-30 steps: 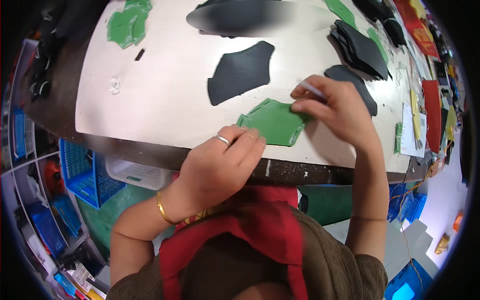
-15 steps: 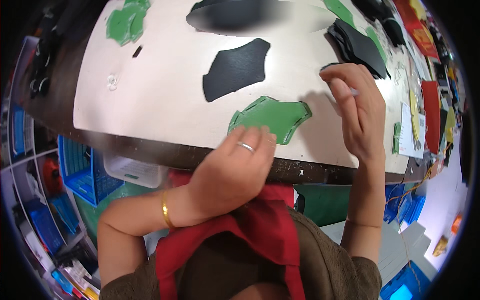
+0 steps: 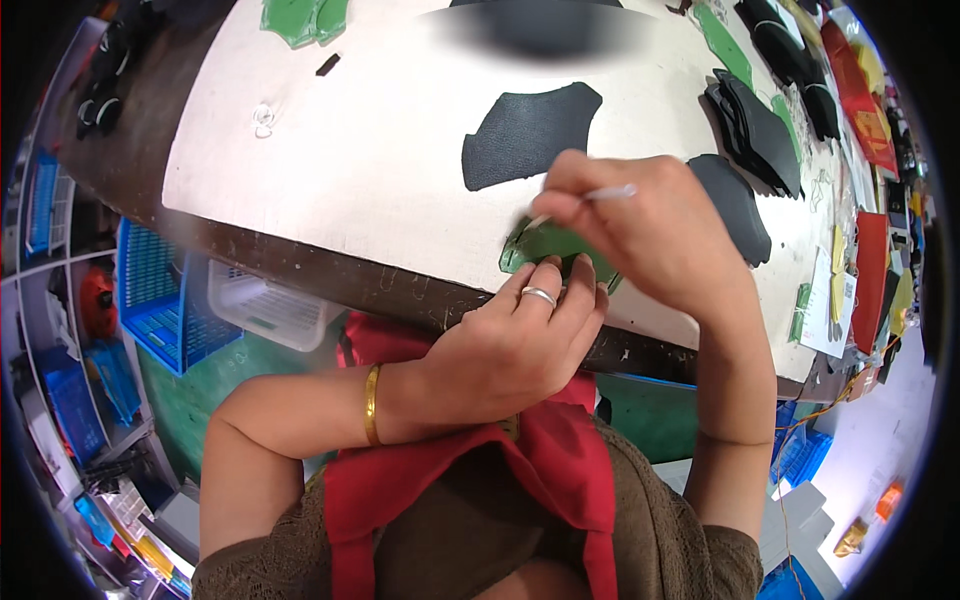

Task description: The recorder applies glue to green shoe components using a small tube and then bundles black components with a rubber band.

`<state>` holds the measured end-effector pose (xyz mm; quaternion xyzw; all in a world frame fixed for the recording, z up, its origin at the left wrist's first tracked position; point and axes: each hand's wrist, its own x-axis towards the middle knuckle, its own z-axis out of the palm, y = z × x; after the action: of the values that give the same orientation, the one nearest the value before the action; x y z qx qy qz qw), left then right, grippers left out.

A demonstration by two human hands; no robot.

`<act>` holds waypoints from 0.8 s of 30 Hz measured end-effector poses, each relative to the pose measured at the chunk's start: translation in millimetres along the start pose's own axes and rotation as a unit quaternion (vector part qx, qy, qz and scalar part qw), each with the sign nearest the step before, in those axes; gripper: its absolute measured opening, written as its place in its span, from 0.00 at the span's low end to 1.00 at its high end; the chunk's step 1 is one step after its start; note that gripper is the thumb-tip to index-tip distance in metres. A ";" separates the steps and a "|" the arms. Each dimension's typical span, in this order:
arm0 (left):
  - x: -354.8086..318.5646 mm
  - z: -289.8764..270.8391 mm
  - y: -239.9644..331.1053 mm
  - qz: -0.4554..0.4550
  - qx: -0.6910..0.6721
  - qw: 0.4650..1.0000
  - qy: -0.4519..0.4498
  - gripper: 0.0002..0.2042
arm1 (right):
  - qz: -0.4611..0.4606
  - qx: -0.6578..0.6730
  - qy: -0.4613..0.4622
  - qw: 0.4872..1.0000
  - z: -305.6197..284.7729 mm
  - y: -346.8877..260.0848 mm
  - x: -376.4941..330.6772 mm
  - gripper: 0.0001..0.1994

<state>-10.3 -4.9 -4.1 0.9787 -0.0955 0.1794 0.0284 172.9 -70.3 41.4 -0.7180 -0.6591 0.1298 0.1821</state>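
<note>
Through the head camera I have the green, flat, many-sided plastic-looking template [image 3: 560, 241] at the near edge of the white work board [image 3: 350, 150], close to the body, probably because both hands reach it comfortably there. My left hand [image 3: 520, 335] lies across its lower side with fingers extended and slightly spread; it grasps nothing, only presses from above. I judge that this pressure is there to stop the template sliding while the outline along the top is left free.

My right hand [image 3: 650, 225] is closed in a pinch, thumb and fingers gathered around the slim, pale, pen-like stick [image 3: 612, 192], whose rear end juts out to the right. The stick slants low, its tip at the template's upper-left edge beside a narrow slot; motion blur means I can't tell whether it touches. The slant seems suited to following an edge.

Just beyond the template lies the black, grained, leather-like panel [image 3: 530, 135], flat and apart from it. A second black, curved panel [image 3: 735, 207] sits right of my right hand, near the stack of black, leather-like pieces [image 3: 757, 135], perhaps placed there for easy reach.
</note>
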 end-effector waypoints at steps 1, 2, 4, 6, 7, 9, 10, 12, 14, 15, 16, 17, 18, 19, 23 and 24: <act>2.1 0.8 -0.6 -0.009 0.005 1.000 0.010 0.18 | 0.000 -0.002 -0.001 1.000 -1.9 4.0 -3.1 0.10; 3.5 0.2 -0.4 -0.012 -0.002 1.000 0.006 0.17 | 0.008 -0.016 0.016 1.000 -4.2 8.0 -6.8 0.10; 5.4 0.0 -0.8 -0.013 -0.001 1.000 0.009 0.16 | 0.045 -0.033 0.029 0.998 -8.2 12.7 -13.7 0.12; 7.9 0.3 -2.2 -0.011 -0.001 1.000 0.012 0.16 | 0.063 -0.069 0.050 0.994 -13.2 17.2 -20.3 0.12; 8.5 0.6 -3.1 -0.015 0.007 1.000 0.014 0.16 | 0.076 -0.103 0.070 0.989 -15.5 19.2 -24.2 0.12; 8.9 -0.4 -3.9 -0.017 0.013 1.000 0.015 0.16 | 0.144 -0.111 0.084 0.980 -26.2 24.2 -33.7 0.14; 10.7 -0.7 -4.1 -0.021 0.022 1.000 0.005 0.15 | 0.157 0.004 0.102 0.982 -28.6 25.3 -45.1 0.14; 16.8 -3.2 -3.5 -0.029 0.026 0.999 -0.007 0.14 | 0.171 0.118 0.119 0.971 -25.5 23.3 -68.1 0.13; 21.1 -0.4 -2.8 -0.030 0.034 0.999 -0.001 0.14 | 0.100 0.233 0.124 0.959 -12.7 26.1 -83.5 0.12; 23.4 1.1 -2.3 -0.034 0.044 0.998 0.005 0.15 | 0.102 0.233 0.126 0.959 -10.8 27.1 -86.0 0.12; 25.0 2.6 -2.9 -0.029 0.042 0.999 0.003 0.15 | 0.077 0.199 0.098 0.972 -7.9 26.6 -87.0 0.11; 26.4 4.2 -3.6 -0.033 0.040 0.999 0.009 0.15 | 0.052 0.163 0.071 0.983 -5.6 25.7 -87.3 0.10; 27.3 5.1 -3.6 -0.036 0.039 0.999 0.014 0.16 | 0.039 0.092 0.041 0.994 -7.5 22.9 -84.4 0.09; 28.3 5.0 -3.3 -0.032 0.037 0.999 0.013 0.16 | 0.043 0.093 0.043 0.994 -9.5 21.4 -82.7 0.09; 32.4 -0.3 -4.3 -0.041 0.027 0.999 -0.013 0.19 | 0.036 0.014 0.078 0.996 -14.6 29.4 -77.2 0.09; 33.1 -2.0 -4.8 -0.042 0.023 0.999 -0.024 0.19 | 0.040 0.002 0.098 0.994 -16.2 33.9 -74.5 0.08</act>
<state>20.3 -5.8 9.5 0.9863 -0.0510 0.1565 0.0111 203.0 -148.0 37.3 -0.7528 -0.6085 0.0676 0.2418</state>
